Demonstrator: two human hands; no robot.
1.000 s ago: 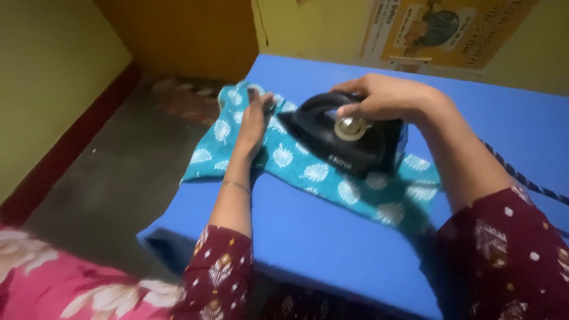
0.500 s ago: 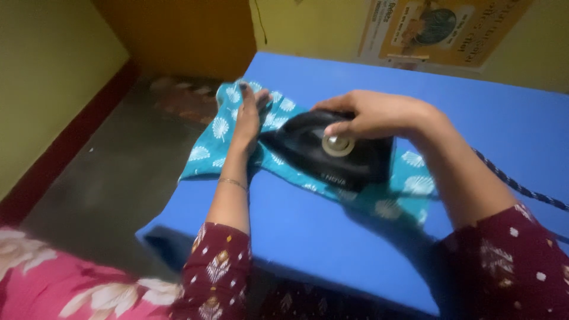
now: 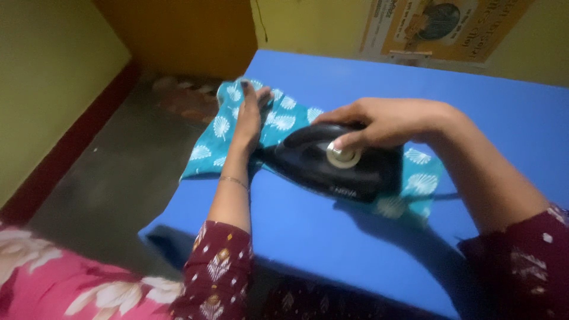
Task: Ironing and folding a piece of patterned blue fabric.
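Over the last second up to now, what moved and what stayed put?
The black iron, gripped by the right hand, slid along the teal patterned cloth toward the left hand, then eased back and nearer the table's front edge. Nothing was grasped or released. The left hand stayed flat, pinning the cloth's end at the table edge.

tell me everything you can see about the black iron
The iron is black and glossy, plastic-looking, with a round silver dial on top and pale lettering low on its side. It lies flat, soleplate down, on the teal leaf-print cloth spread over the blue table, its pointed nose toward the left hand, which presses the cloth. The right hand grips its handle from above. Its cord cannot be made out.
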